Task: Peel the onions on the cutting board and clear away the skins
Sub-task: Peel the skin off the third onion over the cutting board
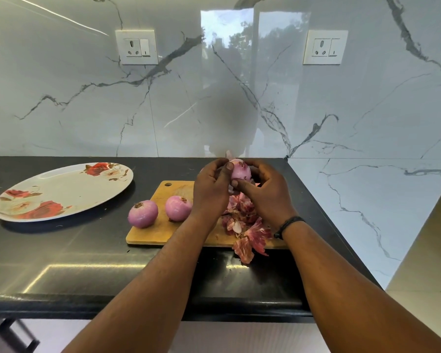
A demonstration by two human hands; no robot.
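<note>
My left hand (210, 189) and my right hand (264, 192) both grip a pale purple onion (240, 169) above the far part of the wooden cutting board (161, 230). Thumbs press on the onion's near face; a strip of skin sticks up behind it. Two peeled purple onions lie on the board's left end, one (143, 213) at the edge and one (178, 208) beside it. A heap of reddish onion skins (245, 225) covers the board's right part, below my hands, and some spill over its front edge onto the counter.
The board lies on a black stone counter (61, 256). An oval floral plate (61, 192) sits to the left. Marble-look wall with two sockets (136, 47) stands behind; the counter ends at a wall corner on the right.
</note>
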